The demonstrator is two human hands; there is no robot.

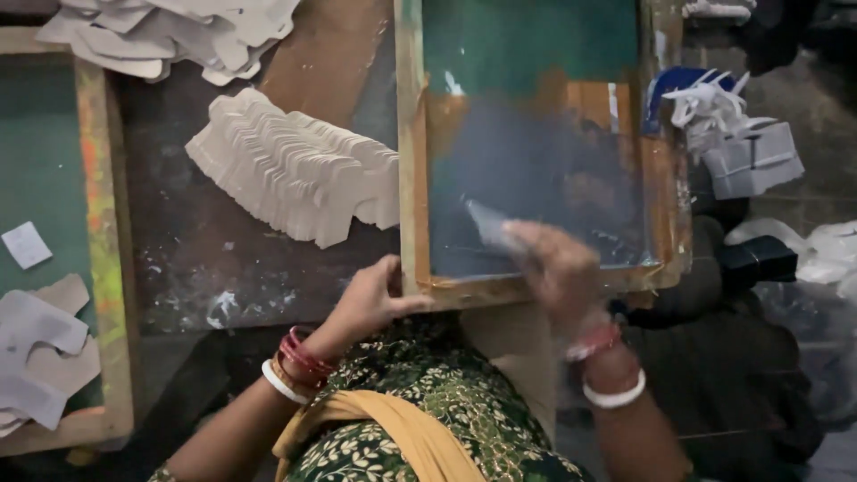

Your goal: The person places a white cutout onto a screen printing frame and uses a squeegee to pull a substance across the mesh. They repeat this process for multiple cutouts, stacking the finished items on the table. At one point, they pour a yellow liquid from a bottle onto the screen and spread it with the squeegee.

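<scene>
From the head camera, the wooden printing frame [411, 178] lies flat at centre, its mesh smeared blue-grey. The left hand [370, 299] pinches the frame's near corner at 7 o'clock, thumb over the rail. The right hand [558, 268], motion-blurred, closes on a pale scraper [486, 223] pressed to the mesh. The frame looks stiff and light; its ink-wet mesh seems delicate, so the bare rails are the place to grip. At 10 o'clock a fanned stack of white cutouts [295, 174] rests on the table [196, 268]. No containers appear.
</scene>
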